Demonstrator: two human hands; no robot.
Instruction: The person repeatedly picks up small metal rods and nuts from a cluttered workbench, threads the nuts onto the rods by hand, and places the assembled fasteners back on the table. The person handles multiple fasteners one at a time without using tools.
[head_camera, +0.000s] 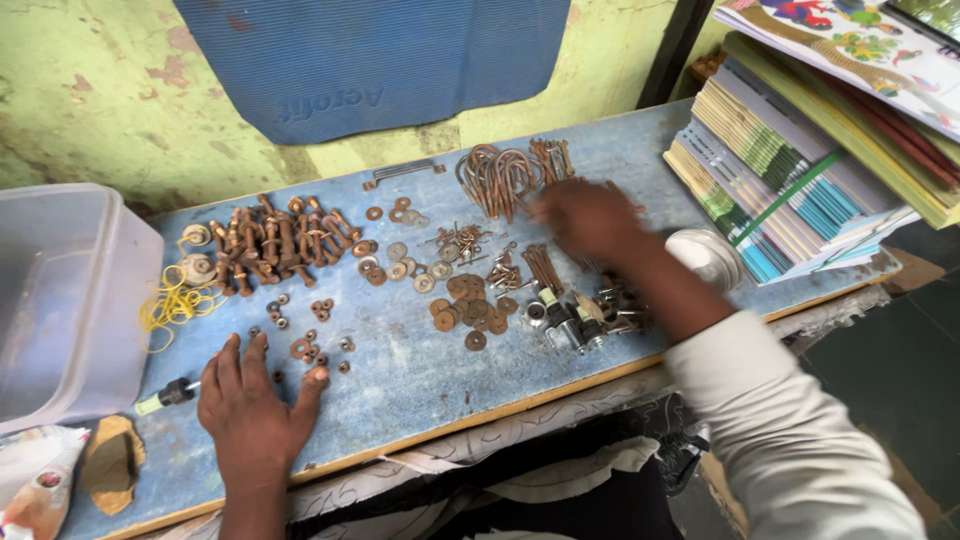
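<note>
- Head view: left hand (250, 405) flat, fingers spread, pressed on the blue counter (420, 385) near its front edge; small rusty nuts (310, 350) just beyond the fingertips.
- Right hand (580, 215) blurred; grip cannot be told. It hovers beside the hook bundle (497, 178), over the nails (541, 266).
- Open room: bare strip along the front edge.

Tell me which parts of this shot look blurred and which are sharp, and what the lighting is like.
Head view: the right hand is smeared by motion blur near the bent rusty hooks; the left hand, flat on the blue board, is sharp, as are the rusty washers and rusty bolts; light is soft and even, with faint shadows and no glare; the edges bow slightly from a wide lens.
</note>
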